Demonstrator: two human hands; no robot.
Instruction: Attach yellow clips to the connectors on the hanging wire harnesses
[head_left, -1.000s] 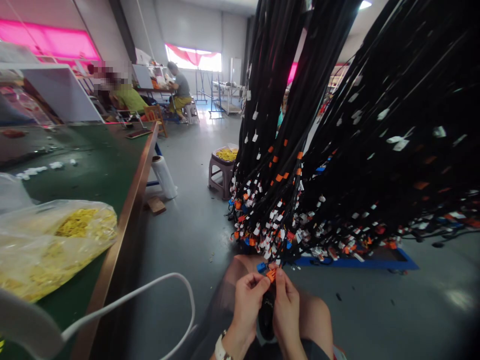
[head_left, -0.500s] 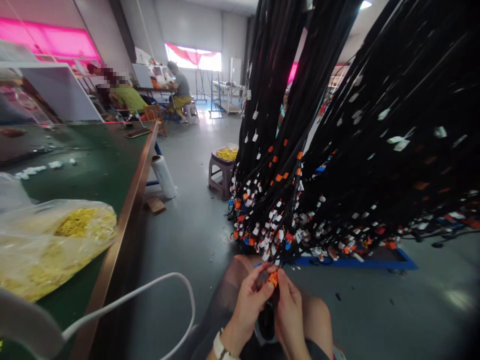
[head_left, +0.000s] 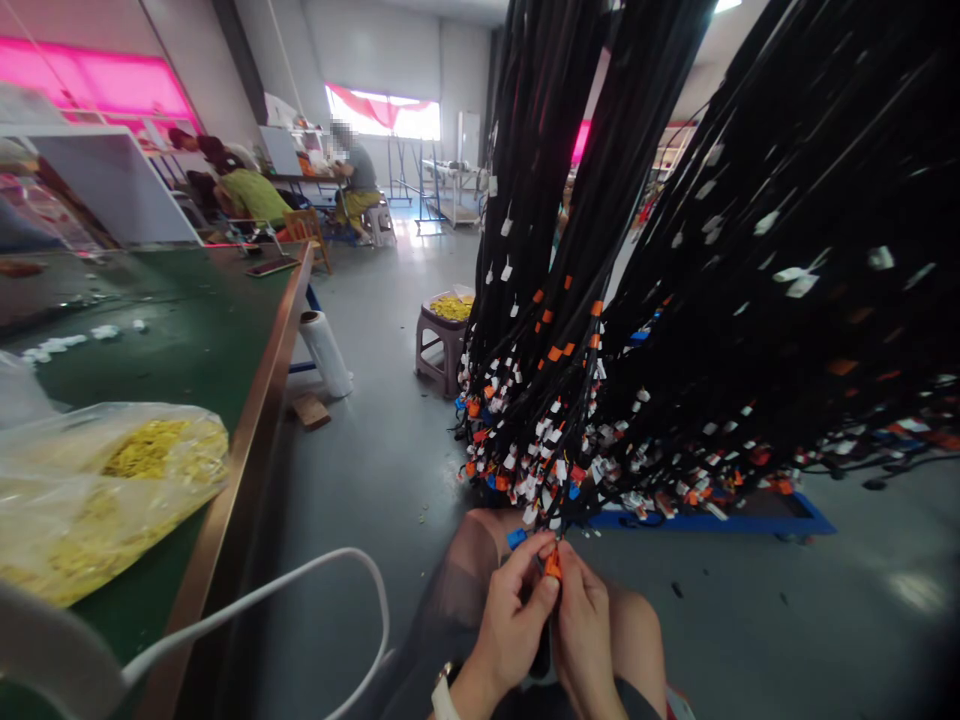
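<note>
Clear bag [head_left: 56,475]: lies on green bench [head_left: 195,345], yellow pieces [head_left: 146,447] inside.
Stool [head_left: 441,352]: bears a tray [head_left: 438,317] heaped with yellow pieces.
Left hand [head_left: 514,618]: thumb and fingers nearly closed, pinching the orange connector [head_left: 553,564].
Orange connector: between both hands' fingertips.
Right hand [head_left: 585,622]: fingers curled at the connector's right side; cannot tell its grip.

1. A pretty basic-looking watch [head_left: 445,696] with a white strap is worn on the left wrist [head_left: 474,688].
2. Some kinda dark bottoms [head_left: 636,702] are worn, exact cut hidden.
3. Knees [head_left: 637,625] and hands [head_left: 510,622] are left bare.
</note>
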